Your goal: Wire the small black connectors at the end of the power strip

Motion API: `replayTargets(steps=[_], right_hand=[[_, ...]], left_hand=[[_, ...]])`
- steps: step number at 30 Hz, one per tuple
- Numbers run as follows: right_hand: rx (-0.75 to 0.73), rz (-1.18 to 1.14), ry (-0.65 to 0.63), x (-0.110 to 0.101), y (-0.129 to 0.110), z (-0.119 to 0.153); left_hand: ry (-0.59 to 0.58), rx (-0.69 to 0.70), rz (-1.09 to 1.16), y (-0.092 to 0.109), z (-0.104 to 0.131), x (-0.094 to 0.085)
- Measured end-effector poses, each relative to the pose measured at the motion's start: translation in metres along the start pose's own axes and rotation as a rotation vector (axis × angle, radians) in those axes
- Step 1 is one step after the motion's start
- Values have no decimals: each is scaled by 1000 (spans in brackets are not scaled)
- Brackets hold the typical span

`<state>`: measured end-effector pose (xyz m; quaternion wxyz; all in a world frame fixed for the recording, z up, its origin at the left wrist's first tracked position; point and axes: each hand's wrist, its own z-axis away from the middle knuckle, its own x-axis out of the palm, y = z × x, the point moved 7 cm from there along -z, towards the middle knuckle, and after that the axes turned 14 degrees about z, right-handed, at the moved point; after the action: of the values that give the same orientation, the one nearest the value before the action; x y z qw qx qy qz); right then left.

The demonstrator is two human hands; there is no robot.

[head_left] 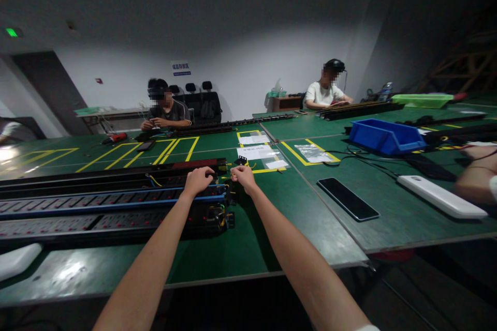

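Because the long black strips (143,220) lie side by side across the green table (310,238), their wired ends come out right in front of the person in the head view, where both hands can reach them. The left hand (199,182) rests over the end of the dark channel (173,181) just beyond the blue-edged strip (143,200), its fingers bent downward, probably to steady it; whether they grip anything I cannot tell. Just beside it, the right hand (243,177) has thumb and forefinger pressed together, apparently pinching a thin yellow wire (225,178) at the channel's end; so fine a piece would suit fingertips better than a full grasp. With the hands meeting there, one seems to brace while the other handles the small part. The paper sheets (254,152) lie beyond the hands, perhaps to be readable from the seat, while the phone (347,199), white power bank (438,196) and blue bin (384,136) sit off to the right, well apart from the strips.
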<state>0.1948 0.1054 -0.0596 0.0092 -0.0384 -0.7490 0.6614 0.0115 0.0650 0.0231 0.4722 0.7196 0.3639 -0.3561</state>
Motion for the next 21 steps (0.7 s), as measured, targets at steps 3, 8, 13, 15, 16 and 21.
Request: replayTargets(steps=[3,8,13,15,16,21], right_hand=[[-6,-3,13,0,-1,1],[-7,-21,6,0,-2,2],[1,-5,10,-1,-3,2],[-2,-3,9,-1,-3,2],[-1,-4,7,-1,-3,2],[2,2,-3,-1,-2,1]], left_hand=[[0,2,-2,-1,0,1],[0,1,-5,-1,-1,1],[-3,-5,-5,-1,0,0],[-5,-4,-2,0,0,0],[-6,-5,-1,0,0,0],[-9,-11,4,0,0,0]])
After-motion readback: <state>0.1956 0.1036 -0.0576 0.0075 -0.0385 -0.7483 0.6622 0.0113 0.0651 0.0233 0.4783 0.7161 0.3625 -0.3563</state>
